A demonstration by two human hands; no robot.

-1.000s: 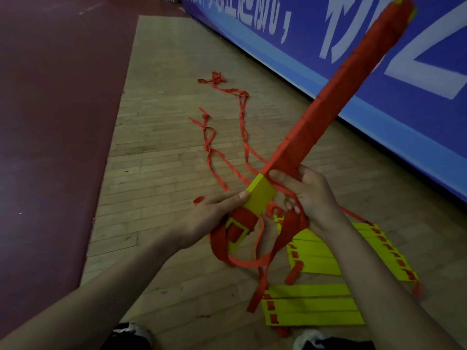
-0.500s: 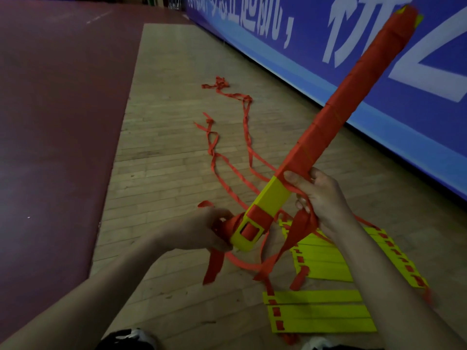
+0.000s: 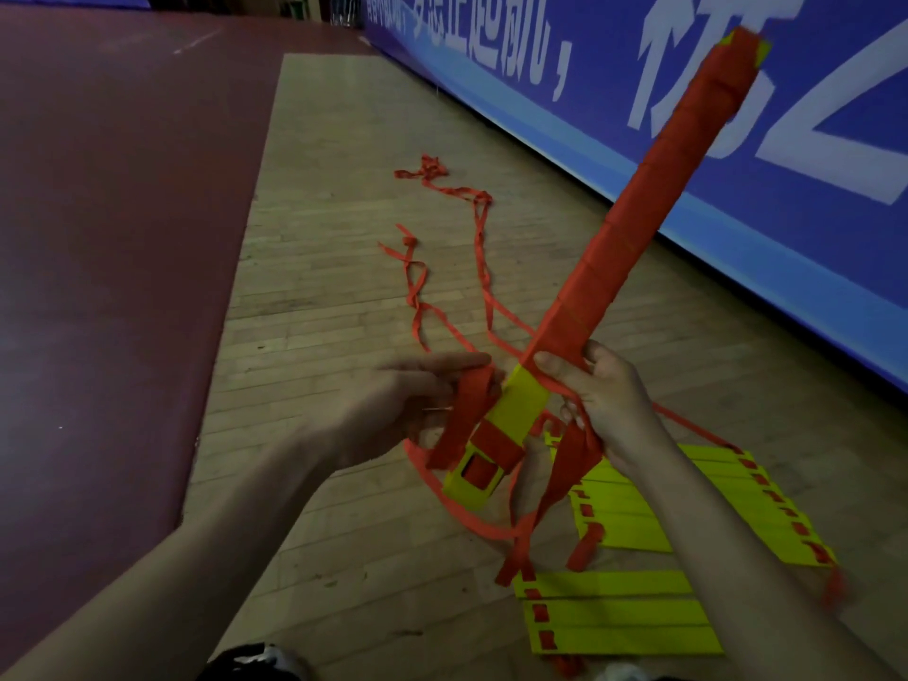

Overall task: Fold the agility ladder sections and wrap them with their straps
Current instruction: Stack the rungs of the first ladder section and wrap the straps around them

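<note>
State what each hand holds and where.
Right hand grips the ladder bundle at the wrap's lower edge; left hand pinches the loose strap beside its yellow end.

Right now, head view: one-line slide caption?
Right hand grips the strap-wrapped agility ladder bundle; left hand holds the red strap beside its bare yellow end.

- A ladder bundle (image 3: 634, 248), yellow and mostly wound in orange webbing, slants from lower centre to the upper right.
- The right hand (image 3: 609, 400) grips it just above its bare yellow end.
- The left hand (image 3: 393, 410) holds a strap end (image 3: 467, 405) beside that yellow end.
- Loose strap (image 3: 484, 248) trails over the wooden floor (image 3: 319, 238) toward upper centre.
- Flat yellow rungs (image 3: 688, 503) lie at lower right.
</note>
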